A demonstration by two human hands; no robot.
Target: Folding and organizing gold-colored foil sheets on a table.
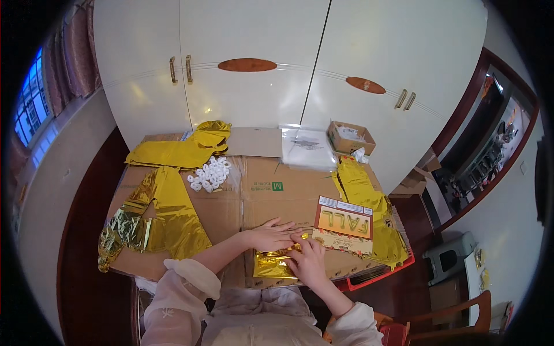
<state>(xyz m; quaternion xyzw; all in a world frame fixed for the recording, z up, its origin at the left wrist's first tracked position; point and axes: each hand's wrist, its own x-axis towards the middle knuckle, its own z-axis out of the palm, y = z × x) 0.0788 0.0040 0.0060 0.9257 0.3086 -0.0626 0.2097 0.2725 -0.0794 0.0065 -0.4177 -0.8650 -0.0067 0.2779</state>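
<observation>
A folded gold foil balloon point(270, 267) lies near the front edge of the cardboard-covered table. Flat across its upper part rests my left hand point(270, 235), fingers stretched out to the right. My right hand point(309, 260) comes from the right with bent fingers on the foil's right end, and a bit of gold shows by its fingertips. What lies beneath the hands is hidden. Beside my right hand is a printed card point(344, 225) picturing gold letter balloons. On the left spreads a large flat gold foil letter balloon point(173, 210).
Small white rings point(209, 174) form a pile at the back left. More gold foil balloons lie at the back left point(173, 153) and along the right edge point(369, 202). Clear plastic bags point(307, 149) and a small cardboard box point(351, 137) sit against white cabinets point(248, 34).
</observation>
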